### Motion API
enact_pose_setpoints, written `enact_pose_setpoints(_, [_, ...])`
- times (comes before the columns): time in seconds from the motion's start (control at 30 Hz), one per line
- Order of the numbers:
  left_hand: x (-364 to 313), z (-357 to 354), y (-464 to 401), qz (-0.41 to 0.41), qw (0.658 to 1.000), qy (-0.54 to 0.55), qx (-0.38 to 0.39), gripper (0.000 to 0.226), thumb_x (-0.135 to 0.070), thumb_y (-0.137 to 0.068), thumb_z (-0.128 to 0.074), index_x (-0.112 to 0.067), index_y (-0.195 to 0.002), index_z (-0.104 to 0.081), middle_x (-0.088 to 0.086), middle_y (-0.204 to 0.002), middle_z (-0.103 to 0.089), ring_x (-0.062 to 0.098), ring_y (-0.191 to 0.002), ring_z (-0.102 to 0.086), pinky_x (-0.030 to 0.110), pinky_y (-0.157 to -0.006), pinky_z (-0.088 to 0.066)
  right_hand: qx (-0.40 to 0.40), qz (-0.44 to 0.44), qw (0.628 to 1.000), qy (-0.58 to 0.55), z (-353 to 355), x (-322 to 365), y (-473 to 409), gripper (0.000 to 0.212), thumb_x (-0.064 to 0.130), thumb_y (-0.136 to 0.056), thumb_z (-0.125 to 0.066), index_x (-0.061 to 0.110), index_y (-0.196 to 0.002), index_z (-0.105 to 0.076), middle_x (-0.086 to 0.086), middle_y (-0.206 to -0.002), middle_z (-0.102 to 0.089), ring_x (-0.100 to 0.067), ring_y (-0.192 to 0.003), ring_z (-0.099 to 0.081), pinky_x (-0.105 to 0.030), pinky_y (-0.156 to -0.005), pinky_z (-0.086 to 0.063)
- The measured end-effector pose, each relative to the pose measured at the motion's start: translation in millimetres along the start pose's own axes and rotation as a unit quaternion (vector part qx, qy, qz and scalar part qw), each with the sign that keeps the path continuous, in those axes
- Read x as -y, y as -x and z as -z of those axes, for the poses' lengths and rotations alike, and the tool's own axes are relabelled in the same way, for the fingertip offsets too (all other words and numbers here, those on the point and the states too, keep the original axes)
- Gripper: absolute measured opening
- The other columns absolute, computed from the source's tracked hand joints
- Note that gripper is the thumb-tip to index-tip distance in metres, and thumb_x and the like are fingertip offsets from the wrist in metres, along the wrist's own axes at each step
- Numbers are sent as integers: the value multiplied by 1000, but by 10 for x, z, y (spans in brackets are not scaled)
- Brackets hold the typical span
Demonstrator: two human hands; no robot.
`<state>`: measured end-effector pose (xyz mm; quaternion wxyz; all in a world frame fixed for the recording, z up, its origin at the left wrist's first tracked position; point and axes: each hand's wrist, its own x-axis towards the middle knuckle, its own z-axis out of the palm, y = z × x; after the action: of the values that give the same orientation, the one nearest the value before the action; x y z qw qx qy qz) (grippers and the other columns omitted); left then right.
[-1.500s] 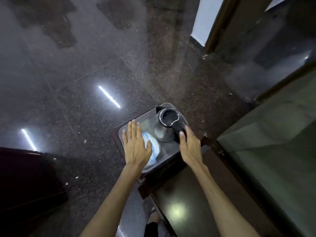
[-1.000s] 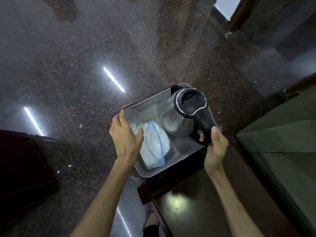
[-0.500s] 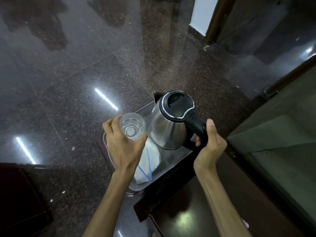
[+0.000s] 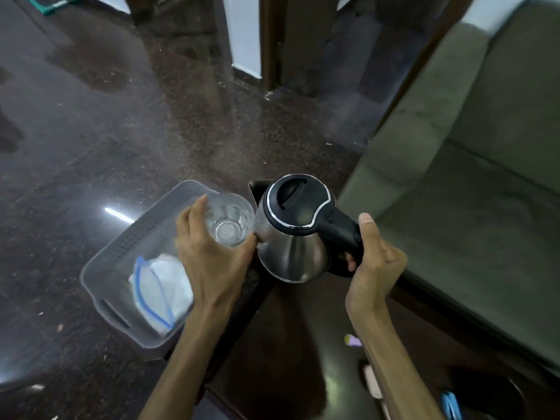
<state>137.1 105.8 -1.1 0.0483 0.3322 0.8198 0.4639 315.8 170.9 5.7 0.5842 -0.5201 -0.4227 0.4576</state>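
Note:
My left hand [image 4: 209, 265] grips a clear drinking glass [image 4: 228, 221], held upright in the air with its mouth facing up. My right hand [image 4: 374, 268] grips the black handle of a steel electric kettle [image 4: 295, 234] with a black lid. The kettle hangs right beside the glass, its spout pointing up and left near the glass rim. Both are lifted above a grey plastic tray [image 4: 121, 250] that holds a white cloth with blue edging [image 4: 160, 294].
The tray sits on the corner of a dark wooden table [image 4: 272, 344]. A grey-green sofa [image 4: 469, 177] fills the right side. Glossy dark stone floor [image 4: 91, 131] lies to the left and ahead, with a doorway [image 4: 297, 40] beyond.
Both hands lifted the glass and the kettle out of the tray and brought them close together. The view has tilted up toward the doorway and sofa.

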Motion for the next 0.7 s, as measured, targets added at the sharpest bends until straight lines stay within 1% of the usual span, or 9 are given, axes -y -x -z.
enact_pose_setpoints(0.07, [-224,-213,272,-15,1000,10,20,93,-19,-63,-92,-7,-146,-52,10,-133,-62,27,-122,-61,44,-105,-50,-33,-4,999,9,412,84,-99,73,45,-87,-70,-5,-52,-30,-30,-55,-21,-21,-48,-27,-20,-44,-32])
enact_pose_setpoints(0.17, [-550,-502,732,-27,997,31,60,98,-22,-65,-92,-7,-150,-46,7,-133,-66,26,-122,-63,43,-105,-51,-73,-14,997,26,1076,173,-204,66,46,-84,-72,13,-48,-28,-3,-48,-23,-17,-47,-28,-20,-44,-31])
enact_pose_setpoints(0.27, [-831,-770,1215,-33,993,50,98,98,-27,-65,-93,-16,-150,-45,0,-131,-70,21,-115,-68,31,-98,-52,-95,-15,994,45,1754,250,-259,65,46,-84,-73,21,-42,-31,11,-46,-24,-10,-46,-28,-21,-45,-32])
enact_pose_setpoints(0.3, [-925,-865,1389,-37,991,57,113,97,-28,-65,-93,-18,-149,-45,-2,-130,-71,20,-113,-69,30,-97,-52,-104,-15,993,52,1996,274,-269,64,46,-85,-73,24,-40,-32,12,-46,-23,-9,-46,-27,-22,-47,-30])
enact_pose_setpoints(0.4, [-1182,-1145,1897,-46,984,66,158,93,-35,-65,-86,-24,-146,-43,-6,-129,-71,23,-110,-72,47,-97,-57,-130,-10,989,75,2685,338,-295,64,46,-85,-74,25,-41,-33,12,-46,-23,-9,-46,-27,-26,-50,-28])
enact_pose_setpoints(0.43, [-1252,-1222,2035,-54,982,64,170,91,-38,-65,-84,-25,-145,-43,-8,-127,-72,21,-108,-72,49,-95,-57,-134,-9,987,84,2870,349,-302,64,46,-85,-74,25,-40,-34,13,-45,-24,-9,-46,-27,-28,-51,-28])
enact_pose_setpoints(0.5, [-1406,-1390,2348,-69,976,62,197,89,-37,-66,-84,-25,-144,-42,-12,-123,-72,18,-108,-72,52,-95,-55,-144,-8,985,100,3267,399,-302,63,44,-86,-75,26,-38,-38,16,-44,-25,-8,-45,-28,-28,-52,-30])
enact_pose_setpoints(0.6, [-1547,-1598,2723,-91,967,50,234,89,-29,-68,-88,-24,-144,-41,-13,-123,-72,16,-108,-72,53,-97,-53,-155,-6,980,129,3743,495,-304,60,45,-86,-74,29,-36,-46,17,-42,-28,-3,-43,-30,-22,-46,-34])
enact_pose_setpoints(0.7, [-1663,-1761,3039,-114,957,40,266,90,-24,-67,-88,-21,-144,-40,-11,-126,-71,20,-108,-72,51,-97,-52,-161,-9,971,177,4147,620,-331,63,50,-85,-74,24,-38,-41,15,-43,-26,-6,-43,-29,-26,-47,-29])
